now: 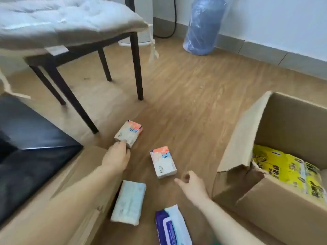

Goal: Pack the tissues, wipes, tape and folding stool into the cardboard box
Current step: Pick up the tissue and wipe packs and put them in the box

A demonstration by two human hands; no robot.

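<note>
A: Closest under us is the purple wipes pack [172,227], lying between our two forearms, just behind the right hand [190,184]. Beside it, under the left forearm, lies the pale blue tissue pack [129,202].

B: And the hands themselves?

A: Our left hand [116,156] is stretched forward, fingertips touching the near edge of the far orange-and-white tissue pack [128,133]. It hasn't closed around the pack; the fingers look loosely together, resting against it. Our right hand is empty, thumb and forefinger curled into a loose ring, the rest relaxed.

B: What does the next move turn on?

A: The near orange-and-white tissue pack [162,161] sits just ahead and to the left of the right hand, between the two hands. Its long axis runs roughly away from us, slightly tilted, so we judge the right hand should take it across the short sides.

B: And the cardboard box [247,197]?

A: Open, just to the right of the right hand, a yellow tissue bundle [286,172] already inside. So the right hand is nearer both that pack and the box.
</note>
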